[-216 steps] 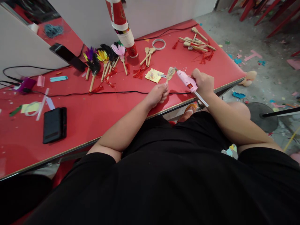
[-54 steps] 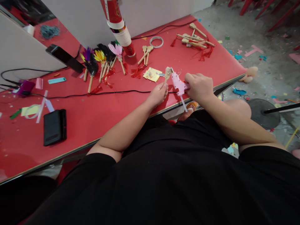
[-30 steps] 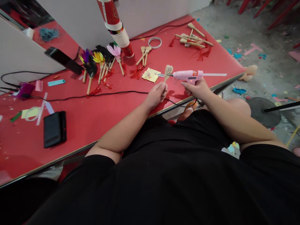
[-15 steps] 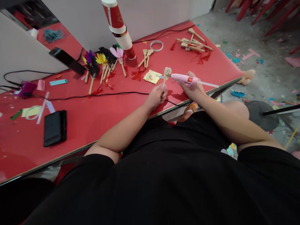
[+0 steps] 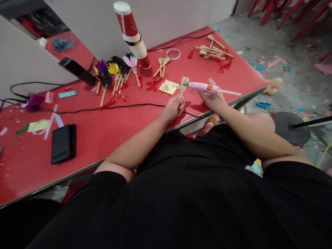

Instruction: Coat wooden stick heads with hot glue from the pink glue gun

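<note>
Head view, at the near edge of the red table: my left hand is pinched tight on the stem of a wooden spoon stick, thumb & fingers closed round it, w/ the spoon's head standing just above the grip. My right hand is wrapped fully round the pink glue gun, held level. Its nozzle points across toward the left-hand grip and meets the spoon head; I can't tell if the tip actually touches. The clear glue stick juts out behind the right-hand grip.

Just beyond the spoon head lies a yellow paper scrap. A black cord runs along the table past the left hand. Well beyond both grips are feather-topped sticks, a leaning stack of paper cups, a tape ring & bare sticks w/ red tassels.

My read: steady the stem low and firm, keep the spoon face turned to the nozzle, squeeze lightly for a small bead, keep fingertips clear of the hot tip, and don't let the cord snag the left wrist
</note>
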`<action>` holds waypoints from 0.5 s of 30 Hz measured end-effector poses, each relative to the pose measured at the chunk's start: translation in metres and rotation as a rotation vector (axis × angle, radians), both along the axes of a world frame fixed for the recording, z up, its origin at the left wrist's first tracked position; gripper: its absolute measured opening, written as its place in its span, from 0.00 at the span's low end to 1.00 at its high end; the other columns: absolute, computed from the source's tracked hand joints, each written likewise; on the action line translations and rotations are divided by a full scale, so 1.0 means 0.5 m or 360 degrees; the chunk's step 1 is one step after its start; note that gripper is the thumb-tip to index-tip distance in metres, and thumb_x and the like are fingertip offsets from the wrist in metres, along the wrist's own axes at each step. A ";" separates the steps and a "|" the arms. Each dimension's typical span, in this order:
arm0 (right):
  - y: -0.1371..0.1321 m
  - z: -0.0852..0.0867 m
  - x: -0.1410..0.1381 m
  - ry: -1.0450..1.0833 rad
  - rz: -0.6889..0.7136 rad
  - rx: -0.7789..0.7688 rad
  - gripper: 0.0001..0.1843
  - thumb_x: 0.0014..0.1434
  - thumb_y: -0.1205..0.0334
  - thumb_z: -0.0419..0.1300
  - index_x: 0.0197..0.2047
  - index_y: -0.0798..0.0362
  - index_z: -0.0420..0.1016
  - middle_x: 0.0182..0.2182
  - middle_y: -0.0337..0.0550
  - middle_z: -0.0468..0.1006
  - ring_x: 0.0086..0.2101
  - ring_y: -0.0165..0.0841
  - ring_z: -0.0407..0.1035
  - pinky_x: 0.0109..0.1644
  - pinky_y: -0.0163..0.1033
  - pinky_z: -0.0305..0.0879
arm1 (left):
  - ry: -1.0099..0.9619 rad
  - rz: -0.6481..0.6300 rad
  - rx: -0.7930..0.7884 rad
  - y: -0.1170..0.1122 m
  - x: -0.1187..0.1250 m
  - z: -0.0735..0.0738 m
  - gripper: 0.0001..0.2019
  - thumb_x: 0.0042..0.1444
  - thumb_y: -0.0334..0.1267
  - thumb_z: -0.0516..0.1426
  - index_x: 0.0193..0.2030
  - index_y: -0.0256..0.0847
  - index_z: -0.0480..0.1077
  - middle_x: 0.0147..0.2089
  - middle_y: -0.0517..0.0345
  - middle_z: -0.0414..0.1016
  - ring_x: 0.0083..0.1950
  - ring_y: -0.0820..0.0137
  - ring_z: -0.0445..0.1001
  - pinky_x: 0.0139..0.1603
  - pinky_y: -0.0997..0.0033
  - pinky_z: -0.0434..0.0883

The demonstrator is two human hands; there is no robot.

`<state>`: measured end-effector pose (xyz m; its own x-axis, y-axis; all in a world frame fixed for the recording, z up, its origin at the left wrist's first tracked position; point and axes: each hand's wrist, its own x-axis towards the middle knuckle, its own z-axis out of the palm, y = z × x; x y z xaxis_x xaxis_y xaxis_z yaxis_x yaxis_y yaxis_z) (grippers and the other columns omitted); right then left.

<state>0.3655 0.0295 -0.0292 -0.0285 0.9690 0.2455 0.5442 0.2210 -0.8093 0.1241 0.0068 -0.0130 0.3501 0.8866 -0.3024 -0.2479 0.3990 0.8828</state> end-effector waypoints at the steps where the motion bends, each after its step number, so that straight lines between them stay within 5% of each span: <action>1: 0.000 0.001 -0.001 -0.0014 -0.0012 0.0002 0.35 0.68 0.19 0.73 0.48 0.39 0.68 0.30 0.34 0.68 0.35 0.43 0.68 0.41 0.51 0.72 | 0.0000 -0.0003 -0.0004 0.000 0.000 0.000 0.25 0.82 0.51 0.65 0.38 0.46 0.57 0.25 0.74 0.53 0.21 0.80 0.47 0.22 0.80 0.43; 9: 0.004 0.005 0.000 -0.0177 -0.0062 0.0001 0.27 0.74 0.27 0.71 0.51 0.41 0.74 0.32 0.37 0.70 0.36 0.45 0.71 0.45 0.54 0.77 | -0.0002 -0.0058 0.0056 0.002 -0.005 -0.003 0.25 0.82 0.51 0.64 0.37 0.46 0.57 0.24 0.73 0.53 0.21 0.80 0.47 0.22 0.80 0.44; 15: 0.007 0.013 0.003 -0.0195 -0.0068 -0.0001 0.30 0.71 0.25 0.74 0.52 0.41 0.75 0.34 0.38 0.72 0.37 0.44 0.71 0.46 0.53 0.79 | -0.0007 -0.0061 0.0056 0.002 -0.004 -0.005 0.27 0.80 0.53 0.67 0.38 0.47 0.57 0.25 0.74 0.54 0.21 0.80 0.47 0.22 0.81 0.44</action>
